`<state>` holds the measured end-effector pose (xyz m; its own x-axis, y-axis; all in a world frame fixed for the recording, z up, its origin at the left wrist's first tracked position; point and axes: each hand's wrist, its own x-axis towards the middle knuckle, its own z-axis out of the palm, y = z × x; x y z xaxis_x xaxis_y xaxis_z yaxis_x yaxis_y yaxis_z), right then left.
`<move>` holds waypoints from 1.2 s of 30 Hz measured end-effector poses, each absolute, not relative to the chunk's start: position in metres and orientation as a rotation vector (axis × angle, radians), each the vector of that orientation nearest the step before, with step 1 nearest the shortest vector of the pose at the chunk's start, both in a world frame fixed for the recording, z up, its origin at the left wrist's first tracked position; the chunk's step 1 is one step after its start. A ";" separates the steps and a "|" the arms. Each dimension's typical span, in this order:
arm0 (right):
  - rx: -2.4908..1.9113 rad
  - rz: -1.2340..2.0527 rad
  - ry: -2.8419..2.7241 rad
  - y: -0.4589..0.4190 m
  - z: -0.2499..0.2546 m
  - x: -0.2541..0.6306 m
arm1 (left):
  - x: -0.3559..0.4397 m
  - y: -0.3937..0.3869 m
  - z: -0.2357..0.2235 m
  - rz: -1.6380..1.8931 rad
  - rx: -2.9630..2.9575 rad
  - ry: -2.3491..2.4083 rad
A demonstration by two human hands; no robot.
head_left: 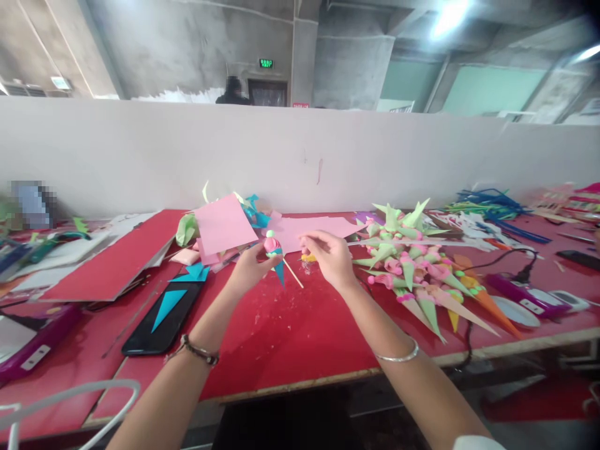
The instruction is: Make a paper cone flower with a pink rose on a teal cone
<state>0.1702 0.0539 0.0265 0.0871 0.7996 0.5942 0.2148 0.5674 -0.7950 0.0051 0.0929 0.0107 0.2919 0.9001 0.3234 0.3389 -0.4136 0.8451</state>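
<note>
My left hand [247, 267] is closed on a small paper ice cream cone [277, 272], held upright over the red table. Its cone is blue, topped by a pink swirl [272, 244] and a pale green ball. A thin wooden stick [293, 273] slants down beside the cone; whether it is attached I cannot tell. My right hand [330, 257] hovers to the right of it, apart from the cone, with thumb and fingers pinched together. What it pinches, if anything, is too small to make out. Below its fingertips lies a small yellow piece [308, 257].
Pink paper sheets [225, 226] lie behind my hands. A black phone [164, 319] with blue paper triangles [169, 307] is on the left, near a red board [117, 259]. Right stands a heap of finished-looking paper cones [417, 269], then a purple power strip [527, 297]. A white partition [281, 156] rises behind.
</note>
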 end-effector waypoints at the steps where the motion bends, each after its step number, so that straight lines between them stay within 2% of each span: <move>1: -0.908 0.501 -1.437 0.056 0.024 0.166 | 0.004 0.094 0.010 1.126 1.807 1.088; 5: -0.880 0.485 -1.442 0.062 0.004 0.152 | 0.010 0.092 -0.004 1.158 1.551 1.059; 9: -0.835 0.642 -1.444 0.064 -0.012 0.151 | 0.017 0.091 -0.020 1.079 1.576 0.902; 16: -0.829 0.612 -1.382 0.064 -0.013 0.152 | 0.018 0.094 -0.032 1.152 1.630 0.758; 22: -0.802 0.726 -1.367 0.065 -0.017 0.149 | 0.021 0.089 -0.032 1.110 1.754 0.663; 36: -0.876 0.436 -1.657 0.058 -0.012 0.152 | 0.024 0.085 -0.030 1.112 1.689 0.781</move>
